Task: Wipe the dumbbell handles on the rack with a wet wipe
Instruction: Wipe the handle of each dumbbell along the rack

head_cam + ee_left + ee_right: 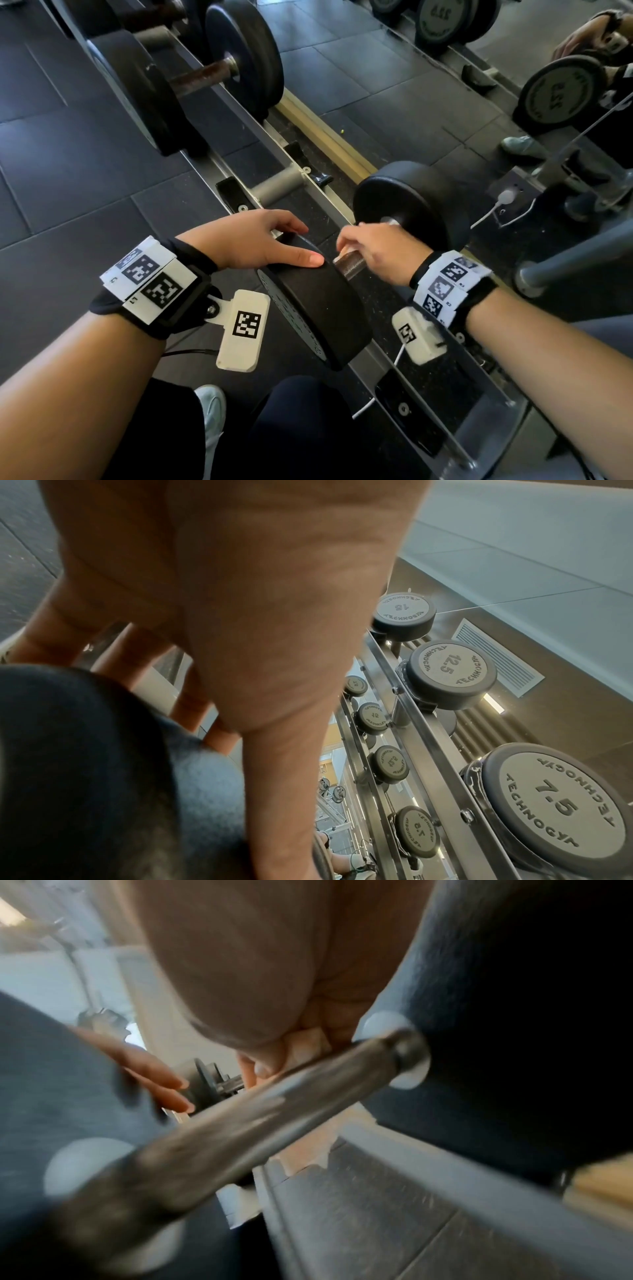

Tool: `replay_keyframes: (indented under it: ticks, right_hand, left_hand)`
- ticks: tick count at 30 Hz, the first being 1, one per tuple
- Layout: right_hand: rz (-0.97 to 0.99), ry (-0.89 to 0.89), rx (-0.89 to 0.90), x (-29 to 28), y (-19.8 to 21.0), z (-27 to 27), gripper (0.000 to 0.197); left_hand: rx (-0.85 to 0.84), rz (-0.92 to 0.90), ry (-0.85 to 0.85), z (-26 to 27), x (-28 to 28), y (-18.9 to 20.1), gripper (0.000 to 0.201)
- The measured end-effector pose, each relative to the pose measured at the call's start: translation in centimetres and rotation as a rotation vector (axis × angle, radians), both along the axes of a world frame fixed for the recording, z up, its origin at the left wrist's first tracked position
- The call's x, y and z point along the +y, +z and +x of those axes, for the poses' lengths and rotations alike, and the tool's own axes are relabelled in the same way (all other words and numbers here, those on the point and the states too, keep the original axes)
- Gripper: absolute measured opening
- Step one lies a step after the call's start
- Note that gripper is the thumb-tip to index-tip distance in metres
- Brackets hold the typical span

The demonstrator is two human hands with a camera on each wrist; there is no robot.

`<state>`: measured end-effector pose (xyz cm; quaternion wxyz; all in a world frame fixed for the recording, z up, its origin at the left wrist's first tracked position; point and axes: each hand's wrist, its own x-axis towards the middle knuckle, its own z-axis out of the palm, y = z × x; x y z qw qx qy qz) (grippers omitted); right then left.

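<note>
Dumbbell handle (346,265) knurled steel, right hand (380,251) fingers clamped round it, left hand (260,241) fingers flat.

Left forearm: bare, reaching forward from lower left, wrist strapped with a dark band carrying white marker blocks. Left hand (260,241): palm down, fingers straight and slightly spread, thumb extended forward, resting flat on the near dumbbell head (318,301).

Right forearm: bare, entering from lower right, wrist banded with a marker strip. Right hand (380,250): back of hand up, fingers curled down around the handle (346,265), gripping a white wipe (308,1042) against it; right wrist view blurred.
</note>
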<state>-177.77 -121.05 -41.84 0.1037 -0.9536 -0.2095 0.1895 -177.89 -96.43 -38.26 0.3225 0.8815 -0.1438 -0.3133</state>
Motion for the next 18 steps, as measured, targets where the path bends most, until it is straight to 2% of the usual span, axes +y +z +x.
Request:
replay_keyframes:
  ticks: [2, 4, 6, 8, 10, 12, 15, 18]
  right_hand:
    - [0.145, 0.014, 0.058, 0.7, -0.4, -1.0, 0.022]
    - [0.201, 0.022, 0.109, 0.5, -0.3, -1.0, 0.026]
    - [0.133, 0.013, 0.077, -0.3, 0.1, -0.5, 0.024]
    - [0.015, -0.053, -0.031, -1.2, 0.4, -0.2, 0.021]
    - [0.004, -0.119, -0.103, -1.5, 0.4, -0.5, 0.022]
    - [0.128, -0.112, -0.055, -0.9, 0.1, -1.6, 0.024]
    - [0.329, -0.012, 0.083, 0.3, -0.4, -2.9, 0.03]
    - [0.25, -0.037, 0.104, -0.9, 0.5, -2.5, 0.033]
  left_hand:
    - [0.001, -0.005, 0.0, 0.1, -0.1, 0.1, 0.1]
    - [0.017, -0.014, 0.005, 0.2, -0.1, 0.0, 0.098]
    - [0.027, -0.023, 0.01, 0.3, -0.1, -0.1, 0.097]
    - [0.038, -0.027, 0.013, 0.5, -0.1, -0.1, 0.098]
    - [0.046, -0.033, 0.015, 0.5, -0.1, -0.2, 0.099]
    - [0.05, -0.04, 0.018, 0.5, -0.1, -0.3, 0.1]
    - [0.063, -0.055, 0.025, 0.6, -0.2, -0.2, 0.102]
    - [0.069, -0.058, 0.027, 0.7, -0.2, -0.2, 0.103]
